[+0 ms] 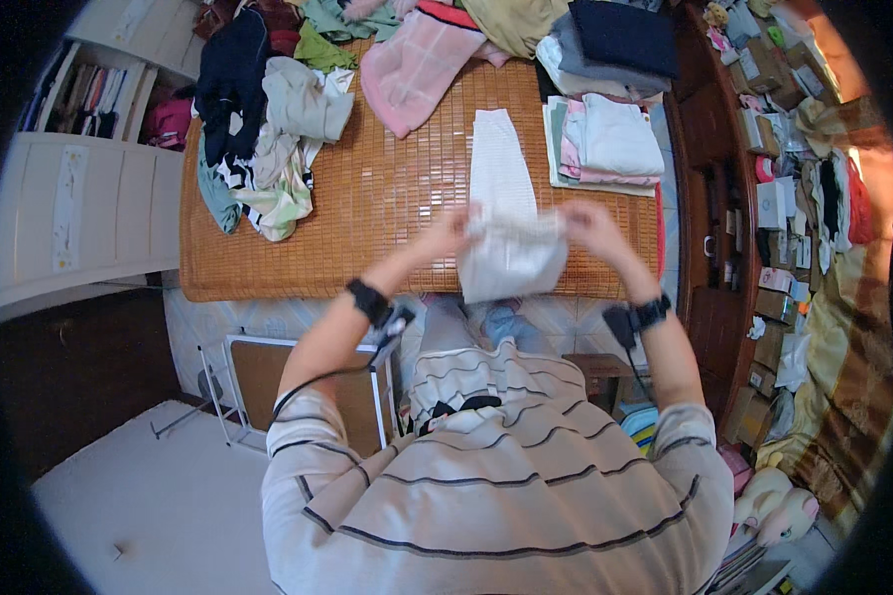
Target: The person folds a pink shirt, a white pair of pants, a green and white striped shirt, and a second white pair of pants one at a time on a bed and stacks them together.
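A white knitted garment lies lengthwise on the brown woven mat before me, its near part lifted and blurred by motion. My left hand pinches that raised part at its left side. At its right side my right hand grips the cloth with bent fingers. The near end of the garment hangs over the mat's front edge. Just right of it stands a stack of folded clothes with white, pink and green layers.
Behind that stack sits another folded pile topped with dark cloth. Loose clothes heap at the left, and a pink garment lies at the back. A folding table leans below left. Shelves with boxes line the right.
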A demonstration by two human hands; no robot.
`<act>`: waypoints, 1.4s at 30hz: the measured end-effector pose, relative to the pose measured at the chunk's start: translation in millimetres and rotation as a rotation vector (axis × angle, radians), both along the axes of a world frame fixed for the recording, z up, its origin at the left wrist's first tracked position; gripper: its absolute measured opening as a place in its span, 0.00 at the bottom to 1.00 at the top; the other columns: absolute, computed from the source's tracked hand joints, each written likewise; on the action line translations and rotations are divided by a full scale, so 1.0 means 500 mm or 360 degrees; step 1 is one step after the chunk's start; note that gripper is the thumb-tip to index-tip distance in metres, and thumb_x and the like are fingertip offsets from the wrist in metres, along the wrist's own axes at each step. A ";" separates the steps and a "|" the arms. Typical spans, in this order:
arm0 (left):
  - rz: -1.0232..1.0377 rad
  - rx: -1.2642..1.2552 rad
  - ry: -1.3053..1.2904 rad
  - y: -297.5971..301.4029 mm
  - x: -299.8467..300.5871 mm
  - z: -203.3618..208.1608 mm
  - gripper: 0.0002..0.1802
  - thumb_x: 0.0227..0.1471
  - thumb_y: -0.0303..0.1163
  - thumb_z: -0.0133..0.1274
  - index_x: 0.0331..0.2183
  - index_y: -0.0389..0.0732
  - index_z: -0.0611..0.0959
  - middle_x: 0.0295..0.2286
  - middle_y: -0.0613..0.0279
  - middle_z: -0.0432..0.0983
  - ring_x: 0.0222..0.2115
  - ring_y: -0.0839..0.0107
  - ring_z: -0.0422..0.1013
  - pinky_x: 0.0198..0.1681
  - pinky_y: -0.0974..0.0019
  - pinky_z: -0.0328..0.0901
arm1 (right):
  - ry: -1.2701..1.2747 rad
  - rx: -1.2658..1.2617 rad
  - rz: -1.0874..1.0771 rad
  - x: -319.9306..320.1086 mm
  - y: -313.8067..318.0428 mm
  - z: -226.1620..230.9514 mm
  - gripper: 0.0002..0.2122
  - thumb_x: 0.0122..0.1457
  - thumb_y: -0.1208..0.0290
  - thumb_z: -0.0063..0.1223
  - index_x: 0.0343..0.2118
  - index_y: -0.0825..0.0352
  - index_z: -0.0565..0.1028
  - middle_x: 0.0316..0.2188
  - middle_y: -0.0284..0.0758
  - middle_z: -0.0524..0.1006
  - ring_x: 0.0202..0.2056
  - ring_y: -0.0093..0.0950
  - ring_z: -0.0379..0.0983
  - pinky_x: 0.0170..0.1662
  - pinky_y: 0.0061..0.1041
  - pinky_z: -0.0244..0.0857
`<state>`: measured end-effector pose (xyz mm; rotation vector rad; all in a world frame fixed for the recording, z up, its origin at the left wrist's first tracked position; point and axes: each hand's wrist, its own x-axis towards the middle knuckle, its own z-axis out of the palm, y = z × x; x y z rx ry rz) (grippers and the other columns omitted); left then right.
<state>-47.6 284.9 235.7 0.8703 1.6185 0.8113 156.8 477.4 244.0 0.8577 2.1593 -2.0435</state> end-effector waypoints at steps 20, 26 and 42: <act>0.1136 -0.0077 -0.0555 -0.047 0.097 -0.535 0.24 0.41 0.30 0.56 0.40 0.33 0.68 0.31 0.60 0.71 0.32 0.73 0.67 0.35 0.71 0.62 | -0.0359 -0.0118 -0.0623 0.051 -0.079 -0.585 0.20 0.42 0.73 0.57 0.39 0.75 0.67 0.32 0.42 0.73 0.34 0.28 0.70 0.36 0.27 0.63; 0.1183 -0.0278 0.0210 -0.101 0.172 -0.641 0.19 0.33 0.35 0.61 0.25 0.33 0.73 0.22 0.60 0.68 0.23 0.71 0.63 0.26 0.68 0.59 | -0.0678 0.0354 -0.0808 0.080 -0.146 -0.649 0.20 0.44 0.59 0.55 0.33 0.74 0.70 0.28 0.43 0.73 0.30 0.35 0.69 0.35 0.32 0.61; 0.1749 -0.0152 -0.1330 -0.143 0.228 -0.528 0.15 0.41 0.18 0.49 0.34 0.40 0.67 0.32 0.61 0.68 0.33 0.70 0.68 0.38 0.65 0.67 | -0.0839 -0.0549 -0.0834 0.175 -0.148 -0.632 0.12 0.46 0.69 0.54 0.30 0.72 0.72 0.27 0.33 0.73 0.29 0.23 0.68 0.31 0.20 0.60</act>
